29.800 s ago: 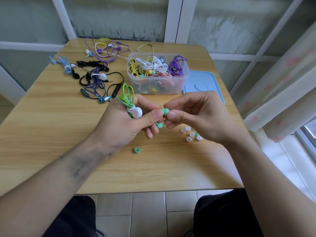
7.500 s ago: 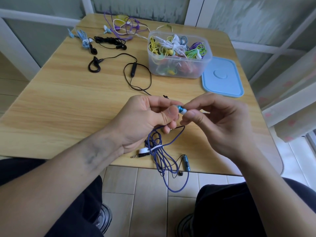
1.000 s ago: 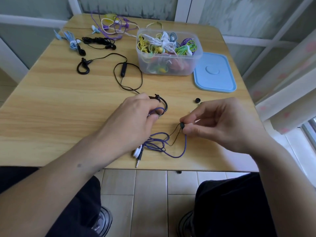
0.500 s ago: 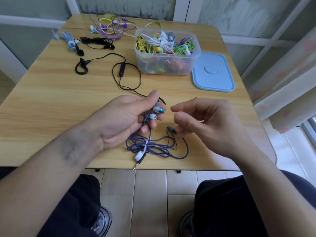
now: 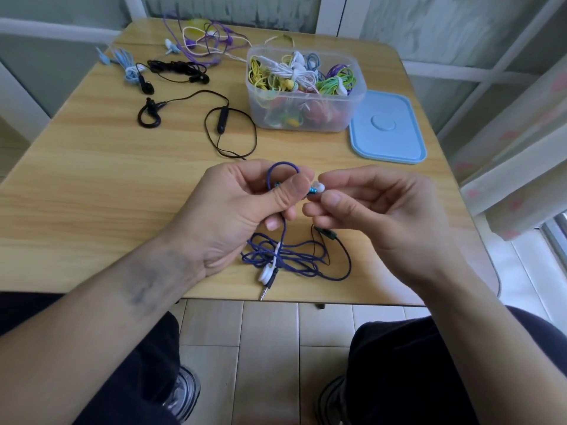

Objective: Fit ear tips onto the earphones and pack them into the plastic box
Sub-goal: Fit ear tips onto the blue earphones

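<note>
The left hand (image 5: 245,207) pinches a metallic blue earbud (image 5: 312,191) on a dark purple braided cord (image 5: 294,256), while the right hand (image 5: 377,210) pinches the white rubber ear tip (image 5: 319,187) at its end. Beyond both hands on the wooden bench (image 5: 107,179) stands the clear plastic box (image 5: 306,115), full of coloured earphones.

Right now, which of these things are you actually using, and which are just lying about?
In use: left hand, right hand, blue earbud, white ear tip, purple cable, plastic box.

Lying about: blue lid, black neckband earphones, table.
</note>
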Tool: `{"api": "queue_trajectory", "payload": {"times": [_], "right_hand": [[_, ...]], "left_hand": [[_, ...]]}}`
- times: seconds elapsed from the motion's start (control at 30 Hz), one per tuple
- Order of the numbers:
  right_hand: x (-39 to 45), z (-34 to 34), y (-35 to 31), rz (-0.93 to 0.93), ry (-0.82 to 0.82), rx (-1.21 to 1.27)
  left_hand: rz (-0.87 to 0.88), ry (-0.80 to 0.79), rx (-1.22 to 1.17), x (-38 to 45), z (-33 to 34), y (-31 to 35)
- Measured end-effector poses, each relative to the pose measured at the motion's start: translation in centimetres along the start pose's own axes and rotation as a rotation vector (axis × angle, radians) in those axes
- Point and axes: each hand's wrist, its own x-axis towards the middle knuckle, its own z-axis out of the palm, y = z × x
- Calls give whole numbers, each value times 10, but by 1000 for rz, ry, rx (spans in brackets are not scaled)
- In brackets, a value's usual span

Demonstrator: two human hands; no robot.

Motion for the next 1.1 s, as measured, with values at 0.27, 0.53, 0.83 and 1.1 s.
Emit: {"api": "queue_trajectory", "payload": {"times": [0.27,0.53,0.83,1.1], "right_hand": [[1,-2,-2,-33,-29,-69],[-1,-1,-1,-19,-66,-86],[-1,-1,-3,80,-69,-28],[-1,-2,-1,185,-99,97]], "left_hand": [[-3,38,-9,-2,0,1],[-8,18,13,-1,0,1],[-8,-13,4,-3,-1,1],[25,-45,9,-2,-1,-3]]}}
